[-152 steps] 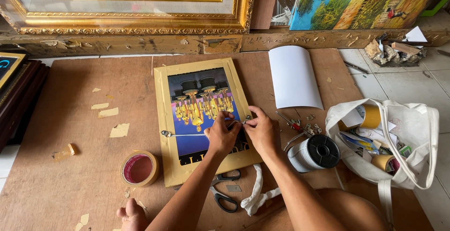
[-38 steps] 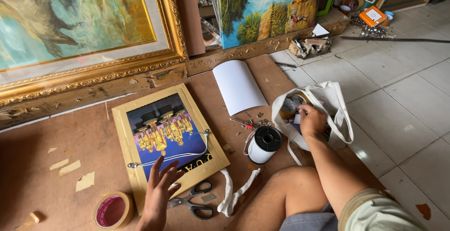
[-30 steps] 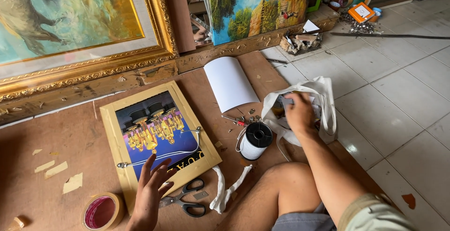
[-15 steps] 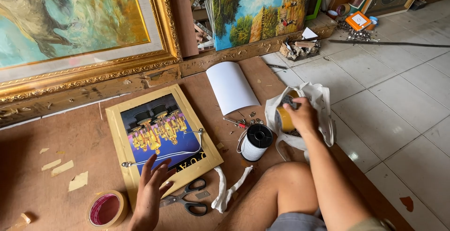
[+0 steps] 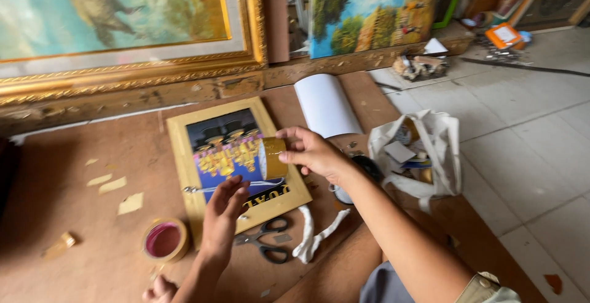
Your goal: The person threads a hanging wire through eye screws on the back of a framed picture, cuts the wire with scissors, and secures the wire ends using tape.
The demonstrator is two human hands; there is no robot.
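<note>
My right hand (image 5: 310, 152) grips a roll of gold-brown tape (image 5: 271, 158) and holds it above the right side of a small framed picture (image 5: 230, 158) with a pale yellow frame and a blue and gold image. My left hand (image 5: 223, 209) rests with spread fingers on the lower part of that picture, beside a thin metal rod (image 5: 203, 188) lying across it. The picture lies flat on a brown board (image 5: 92, 217) on the floor.
Black-handled scissors (image 5: 265, 241) and a white cloth strip (image 5: 314, 235) lie below the picture. A tape roll with a pink core (image 5: 163, 240) sits at lower left. A white tote bag (image 5: 424, 152) with supplies, a curled white sheet (image 5: 326, 106) and large gilt-framed paintings (image 5: 123, 26) surround the board.
My right hand has come out of the white bag with the gold-brown tape roll and moved left over the picture. My left hand stays on the picture.
</note>
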